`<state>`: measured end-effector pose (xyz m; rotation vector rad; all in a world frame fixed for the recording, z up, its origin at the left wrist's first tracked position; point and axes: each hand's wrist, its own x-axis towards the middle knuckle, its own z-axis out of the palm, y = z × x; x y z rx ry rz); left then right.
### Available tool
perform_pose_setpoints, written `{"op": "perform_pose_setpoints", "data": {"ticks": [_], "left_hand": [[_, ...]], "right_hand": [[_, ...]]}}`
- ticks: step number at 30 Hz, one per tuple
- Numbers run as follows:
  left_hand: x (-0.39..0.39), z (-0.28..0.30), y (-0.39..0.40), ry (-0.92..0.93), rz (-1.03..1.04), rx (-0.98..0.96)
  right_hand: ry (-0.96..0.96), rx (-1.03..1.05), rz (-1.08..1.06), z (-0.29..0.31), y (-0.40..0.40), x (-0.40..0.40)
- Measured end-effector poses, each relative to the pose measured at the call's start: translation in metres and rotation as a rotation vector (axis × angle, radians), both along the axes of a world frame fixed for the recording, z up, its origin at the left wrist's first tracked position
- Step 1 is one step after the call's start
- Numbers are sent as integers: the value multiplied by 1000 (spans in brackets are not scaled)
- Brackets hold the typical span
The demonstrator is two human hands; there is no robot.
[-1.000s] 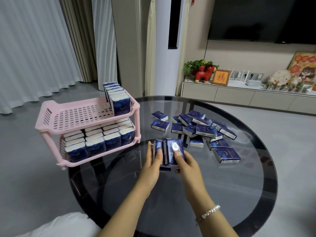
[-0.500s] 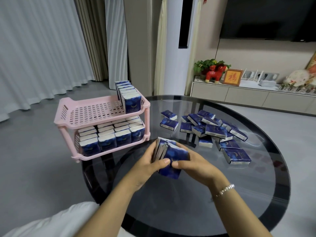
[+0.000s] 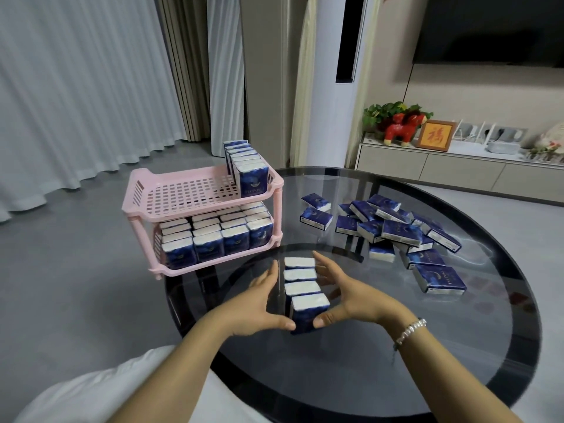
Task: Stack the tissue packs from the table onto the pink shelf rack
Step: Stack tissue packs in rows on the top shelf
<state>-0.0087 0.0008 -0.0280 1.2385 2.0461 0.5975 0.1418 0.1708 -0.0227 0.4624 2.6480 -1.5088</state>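
Note:
A row of several blue tissue packs (image 3: 303, 283) stands upright on the dark glass table (image 3: 457, 346), white tops up. My left hand (image 3: 259, 303) presses the row's left side and my right hand (image 3: 345, 297) its right side, thumbs on the nearest pack. The pink shelf rack (image 3: 183, 193) stands at the table's left edge. Its lower tier is full of packs (image 3: 213, 236). One row of upright packs (image 3: 247, 166) fills the right end of its top tier. A loose pile of packs (image 3: 390, 230) lies to the right.
The rack's top tier has bare pink mesh left of its row. A low cabinet (image 3: 457, 169) with ornaments and a plant stands by the far wall under a television. Curtains hang at the left. Grey floor surrounds the table.
The bunch of packs I was gathering between both hands has been turned and squared into one upright row on the table. The view has shifted left toward the rack.

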Motion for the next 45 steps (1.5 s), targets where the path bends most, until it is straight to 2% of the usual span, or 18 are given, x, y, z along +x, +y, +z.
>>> {"op": "perform_pose_setpoints", "data": {"ticks": [4,11,19,29,32,38,45], "left_hand": [[13,-2,3,14,-71,-30],[17,-4,10,32,-96,-47],[9,8,5,-56,104,180],[-27,77,-15,-48,236,442],[-42,102,-21,-57,259,500],[-80,147,-26,-43,295,545],[-147,171,-17,-12,375,502]], "right_hand": [[19,12,5,1,1,-1],[88,-129,-5,-5,1,-3],[106,-234,-54,9,3,-12],[153,-97,88,92,-5,-50],[166,6,102,121,-7,-67],[206,132,157,170,-7,-116],[185,201,210,191,1,-197]]}}
